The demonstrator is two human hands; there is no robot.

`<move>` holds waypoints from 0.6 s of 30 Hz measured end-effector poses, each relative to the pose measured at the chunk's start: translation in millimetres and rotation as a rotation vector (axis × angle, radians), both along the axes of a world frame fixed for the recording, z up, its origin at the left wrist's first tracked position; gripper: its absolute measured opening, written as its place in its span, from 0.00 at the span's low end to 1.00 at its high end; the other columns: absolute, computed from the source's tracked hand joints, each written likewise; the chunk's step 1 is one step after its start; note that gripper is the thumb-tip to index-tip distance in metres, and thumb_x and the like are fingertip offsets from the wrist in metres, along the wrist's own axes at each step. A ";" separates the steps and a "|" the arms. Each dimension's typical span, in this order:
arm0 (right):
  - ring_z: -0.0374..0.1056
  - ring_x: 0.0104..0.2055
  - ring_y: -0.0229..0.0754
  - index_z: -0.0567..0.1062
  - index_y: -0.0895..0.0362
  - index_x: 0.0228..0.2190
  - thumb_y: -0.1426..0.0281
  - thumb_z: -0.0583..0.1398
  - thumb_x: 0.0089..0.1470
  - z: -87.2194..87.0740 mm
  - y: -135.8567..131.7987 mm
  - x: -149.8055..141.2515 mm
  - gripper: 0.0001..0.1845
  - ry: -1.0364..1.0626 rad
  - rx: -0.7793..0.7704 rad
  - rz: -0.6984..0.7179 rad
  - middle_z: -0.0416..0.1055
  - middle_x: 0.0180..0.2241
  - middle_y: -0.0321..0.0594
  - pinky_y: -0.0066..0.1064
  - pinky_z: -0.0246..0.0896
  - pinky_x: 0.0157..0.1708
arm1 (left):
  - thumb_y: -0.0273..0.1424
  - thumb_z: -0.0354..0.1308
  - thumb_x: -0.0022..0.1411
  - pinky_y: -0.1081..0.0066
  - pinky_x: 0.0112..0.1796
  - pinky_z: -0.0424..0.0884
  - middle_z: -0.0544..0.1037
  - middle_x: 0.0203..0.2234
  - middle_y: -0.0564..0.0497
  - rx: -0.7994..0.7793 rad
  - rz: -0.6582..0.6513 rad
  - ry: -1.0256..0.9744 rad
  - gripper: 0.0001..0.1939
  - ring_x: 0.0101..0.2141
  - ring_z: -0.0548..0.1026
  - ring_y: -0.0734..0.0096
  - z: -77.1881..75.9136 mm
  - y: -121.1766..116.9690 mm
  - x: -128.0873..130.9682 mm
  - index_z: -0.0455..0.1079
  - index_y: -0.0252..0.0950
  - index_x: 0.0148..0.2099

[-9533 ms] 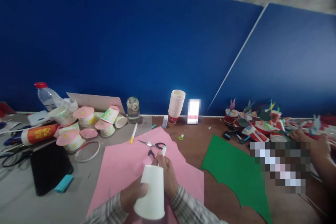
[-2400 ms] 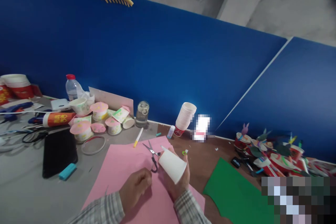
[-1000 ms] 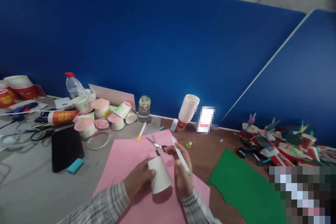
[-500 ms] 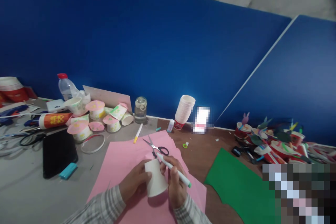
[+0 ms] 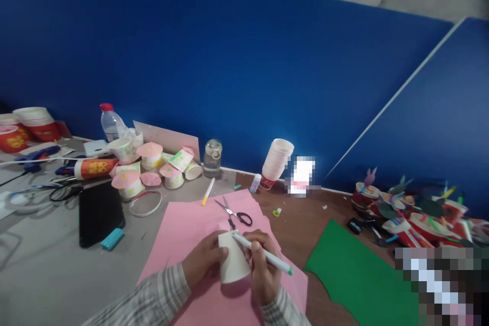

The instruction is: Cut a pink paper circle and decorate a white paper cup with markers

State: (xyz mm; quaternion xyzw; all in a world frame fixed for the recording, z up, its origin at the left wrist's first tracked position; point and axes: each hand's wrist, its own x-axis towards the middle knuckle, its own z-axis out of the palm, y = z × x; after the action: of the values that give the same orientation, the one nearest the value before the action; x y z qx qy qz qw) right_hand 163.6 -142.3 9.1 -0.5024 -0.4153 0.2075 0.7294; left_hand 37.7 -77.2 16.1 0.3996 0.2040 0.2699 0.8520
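White paper describes the item under work: a cup [image 5: 234, 262], seen in the head view at the lower middle, above the pink sheets [image 5: 183, 229]. It is held tilted, narrow end up and away, wide rim toward the wearer. The left hand [image 5: 204, 259] has its fingers clamped on the cup's left side, thumb lying along the wall. The right hand [image 5: 264, 267] has its fingers closed together around a white marker [image 5: 278, 262] with a green rear end. The marker's tip is at the cup's narrow end; whether it is in contact cannot be determined.

Scissors [image 5: 228, 211] with black handles lie on the pink sheets, blades parted, just beyond the cup. A yellow-ended marker [image 5: 208, 192] rests near the sheets' far left corner. To the right, a green sheet [image 5: 349, 275] with a scalloped edge lies on the brown tabletop [image 5: 301, 226]. Toward the blue partition [image 5: 229, 71], a leaning stack of cups [image 5: 277, 160] stands beside a small bottle [image 5: 255, 183]. Left of these is a lidded glass jar [image 5: 212, 160], containing clear liquid.
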 end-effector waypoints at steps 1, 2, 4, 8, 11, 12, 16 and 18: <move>0.57 0.15 0.40 0.76 0.55 0.22 0.66 0.55 0.49 0.7 0.1 -0.2 0.11 0.007 0.005 -0.007 0.64 0.15 0.32 0.28 0.55 0.15 | 0.36 0.69 0.38 0.78 0.12 0.51 0.71 0.13 0.57 0.009 -0.003 0.014 0.20 0.09 0.57 0.82 -0.7 0.8 -0.5 0.71 0.35 0.36; 0.57 0.15 0.40 0.75 0.55 0.22 0.65 0.55 0.49 1.4 0.3 -0.3 0.12 0.009 0.008 -0.015 0.64 0.15 0.32 0.28 0.55 0.15 | 0.37 0.69 0.38 0.78 0.11 0.50 0.72 0.14 0.57 0.021 -0.007 0.034 0.21 0.09 0.57 0.82 -1.7 1.7 -1.0 0.71 0.35 0.36; 0.57 0.15 0.40 0.76 0.54 0.22 0.65 0.55 0.49 2.2 0.5 0.2 0.12 -0.003 0.003 -0.026 0.64 0.15 0.32 0.29 0.56 0.15 | 0.39 0.69 0.37 0.78 0.11 0.50 0.72 0.14 0.57 0.042 -0.009 0.078 0.24 0.09 0.57 0.81 -4.2 3.1 -2.1 0.70 0.35 0.37; 0.59 0.15 0.42 0.76 0.54 0.22 0.65 0.55 0.49 1.5 0.7 2.2 0.11 -0.071 -0.018 -0.030 0.66 0.16 0.34 0.29 0.56 0.14 | 0.40 0.69 0.36 0.77 0.10 0.50 0.72 0.14 0.57 0.036 0.027 0.105 0.25 0.09 0.58 0.80 -8.2 4.0 -2.8 0.69 0.36 0.37; 0.59 0.15 0.41 0.76 0.54 0.22 0.66 0.56 0.48 1.3 1.0 2.4 0.10 -0.081 -0.019 -0.039 0.66 0.16 0.33 0.29 0.56 0.14 | 0.38 0.70 0.37 0.77 0.12 0.51 0.72 0.14 0.57 0.035 0.013 0.066 0.24 0.09 0.58 0.81 -7.8 2.5 -1.7 0.70 0.36 0.38; 0.59 0.15 0.41 0.76 0.54 0.23 0.66 0.56 0.48 1.4 1.1 2.2 0.10 -0.079 -0.018 -0.044 0.66 0.15 0.33 0.29 0.56 0.14 | 0.37 0.70 0.37 0.77 0.12 0.52 0.72 0.14 0.57 0.028 0.014 0.051 0.23 0.09 0.58 0.80 -7.2 1.7 -1.2 0.70 0.36 0.38; 0.59 0.14 0.41 0.76 0.54 0.21 0.66 0.56 0.48 1.3 1.9 1.7 0.11 -0.085 -0.017 -0.055 0.66 0.15 0.33 0.28 0.56 0.14 | 0.36 0.71 0.35 0.77 0.13 0.53 0.72 0.15 0.56 -0.032 0.057 0.031 0.24 0.12 0.62 0.77 -4.9 -1.0 0.6 0.71 0.36 0.37; 0.59 0.14 0.41 0.76 0.54 0.21 0.66 0.56 0.48 0.7 2.2 2.0 0.11 -0.088 -0.024 -0.050 0.66 0.14 0.33 0.28 0.55 0.13 | 0.36 0.71 0.35 0.77 0.12 0.52 0.72 0.15 0.56 -0.040 0.050 0.033 0.24 0.12 0.61 0.78 -4.5 -1.0 0.7 0.71 0.35 0.37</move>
State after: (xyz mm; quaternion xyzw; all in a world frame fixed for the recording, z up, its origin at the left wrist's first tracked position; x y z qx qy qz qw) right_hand 165.5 -140.1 9.8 -0.5299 -0.4318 0.1719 0.7094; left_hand 38.3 -78.2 11.6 0.3817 0.2333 0.2805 0.8493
